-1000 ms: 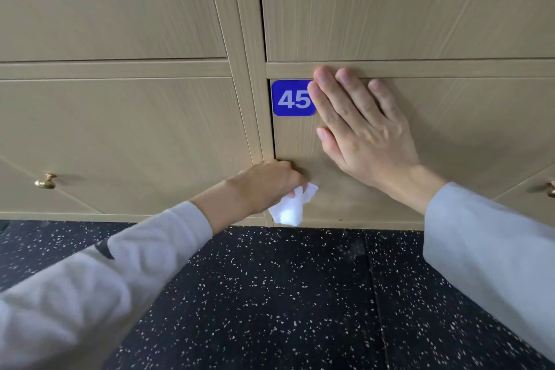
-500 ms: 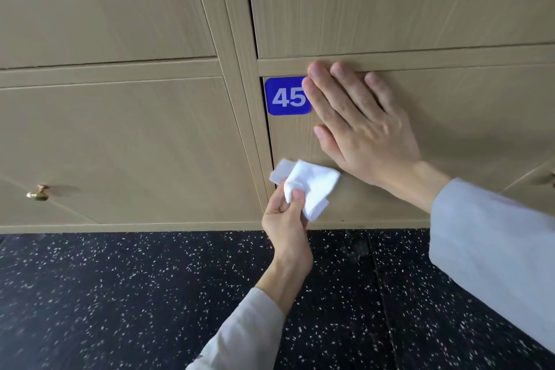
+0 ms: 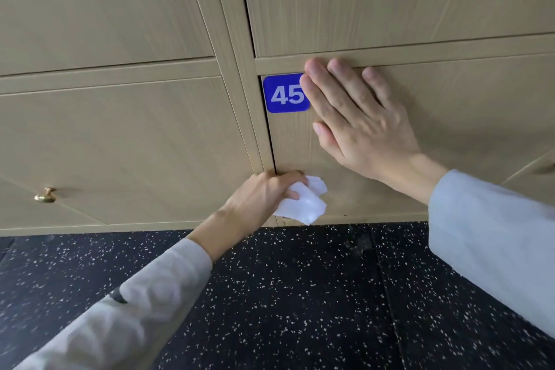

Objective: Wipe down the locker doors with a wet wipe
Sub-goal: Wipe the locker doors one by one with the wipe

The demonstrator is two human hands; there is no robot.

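Since half a second ago the left hand (image 3: 264, 192) has swung leftward and lower, carrying the wet wipe (image 3: 306, 204) down to the door's lower left corner.

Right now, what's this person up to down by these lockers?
They are cleaning a locker door. The left hand grips a crumpled white wet wipe low on the door of locker 45, near its left edge. The right hand lies flat on the same door beside the blue number plate, fingertips reaching the frame above.
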